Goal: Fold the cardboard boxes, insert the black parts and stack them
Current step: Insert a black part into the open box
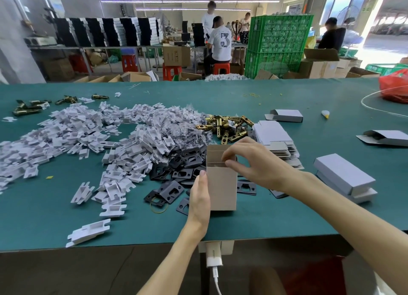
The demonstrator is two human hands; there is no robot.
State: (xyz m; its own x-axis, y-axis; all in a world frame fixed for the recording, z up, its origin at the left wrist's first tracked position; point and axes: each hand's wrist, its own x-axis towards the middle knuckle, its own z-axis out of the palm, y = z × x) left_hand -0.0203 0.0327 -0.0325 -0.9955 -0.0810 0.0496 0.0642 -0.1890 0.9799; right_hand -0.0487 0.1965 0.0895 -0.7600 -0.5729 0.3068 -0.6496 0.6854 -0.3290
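A small cardboard box [221, 186] stands upright on the green table [287, 215], its top flaps open. My left hand [198, 197] grips its left side from below. At the open top, my right hand [249, 160] has its fingers curled over the right flap, pinching it. Black flat plates [176, 173] lie in a heap just left of and behind the box. Two finished grey boxes [344, 175] are stacked to the right. Flat unfolded box blanks [276, 138] lie behind my right hand.
A wide heap of white plastic inserts [88, 135] covers the left half of the table. Brass latch parts [227, 127] lie behind the box. Two half-open boxes [284, 115] [386, 138] and a red bag [395, 87] sit far right. People work in the background.
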